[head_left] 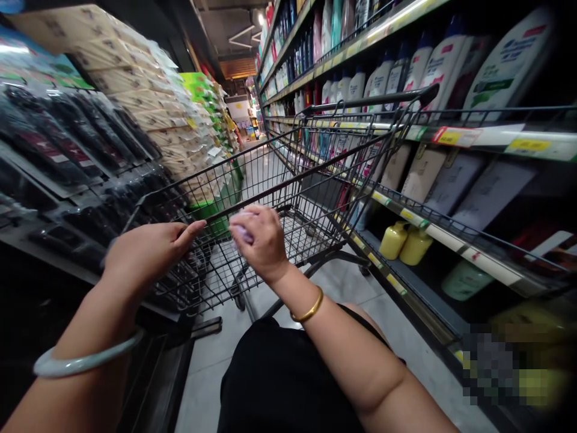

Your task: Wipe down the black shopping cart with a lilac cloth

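A black wire shopping cart (288,186) stands in front of me. My left hand (144,252) is closed over the near corner of its rim, thumb stretched along the rail; its other fingers are mostly hidden. Close to the near rail, my right hand (264,240) is closed around a small, pale purple, crumpled thing (243,227), whose kind I cannot make out. Whether this hand also touches the rail cannot be told. Through the wires shows the bottom grid of the cart. A pale bangle (85,364) circles my left wrist, a gold one (309,308) my right.
Shelves with shampoo bottles (444,63) line the right side, with two yellow bottles (393,240) low down. Stacked tissue packs (148,96) and hanging dark packaged goods (58,129) border the left. A tiled aisle (256,159) runs ahead between them.
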`<state>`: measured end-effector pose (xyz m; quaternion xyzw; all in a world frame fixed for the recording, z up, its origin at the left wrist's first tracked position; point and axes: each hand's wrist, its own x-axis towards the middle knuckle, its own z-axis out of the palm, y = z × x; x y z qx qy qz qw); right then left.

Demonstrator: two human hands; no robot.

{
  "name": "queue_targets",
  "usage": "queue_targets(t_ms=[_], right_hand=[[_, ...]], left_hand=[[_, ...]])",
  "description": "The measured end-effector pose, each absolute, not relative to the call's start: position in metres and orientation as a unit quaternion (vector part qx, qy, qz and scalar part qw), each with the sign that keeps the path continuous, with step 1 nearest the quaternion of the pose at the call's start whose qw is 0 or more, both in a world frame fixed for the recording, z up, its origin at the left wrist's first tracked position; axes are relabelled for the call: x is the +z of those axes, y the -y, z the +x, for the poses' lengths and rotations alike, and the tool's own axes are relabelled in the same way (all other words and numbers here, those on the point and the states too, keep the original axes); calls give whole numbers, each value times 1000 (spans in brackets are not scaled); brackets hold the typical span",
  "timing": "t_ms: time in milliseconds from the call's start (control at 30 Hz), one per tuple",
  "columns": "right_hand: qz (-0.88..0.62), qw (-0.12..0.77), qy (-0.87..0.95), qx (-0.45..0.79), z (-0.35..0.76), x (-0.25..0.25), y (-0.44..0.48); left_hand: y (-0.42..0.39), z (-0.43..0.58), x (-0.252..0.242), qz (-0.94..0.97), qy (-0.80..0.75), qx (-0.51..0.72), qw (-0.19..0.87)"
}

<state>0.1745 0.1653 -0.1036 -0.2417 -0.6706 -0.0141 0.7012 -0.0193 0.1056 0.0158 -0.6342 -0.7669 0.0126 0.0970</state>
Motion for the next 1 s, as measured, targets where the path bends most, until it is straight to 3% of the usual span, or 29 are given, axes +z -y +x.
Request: queue_targets(t_ms=[100, 300, 433, 533, 633, 867, 1000], right_hand=[[-215, 676, 704, -42, 178, -104, -167], [-313, 770, 557, 6, 211, -102, -196], [-256, 699, 668, -5, 169, -117, -165], [-167, 613, 766, -101, 136, -133, -143], [-162, 609, 759, -161, 140, -137, -149], [-290, 742, 602, -60, 203, -114, -195], [-264, 670, 691, -59, 181, -126, -177]], left_hand=[[-101, -12, 18, -607, 788, 43, 90], [-98, -8, 15, -612, 777, 56, 132], [-100, -9, 12, -608, 778, 57, 143], [-101, -8, 11, -612, 776, 53, 146], [-100, -7, 12, -612, 776, 50, 146], [-103, -11, 8, -592, 790, 50, 152], [-107, -13, 5, -581, 795, 52, 166]])
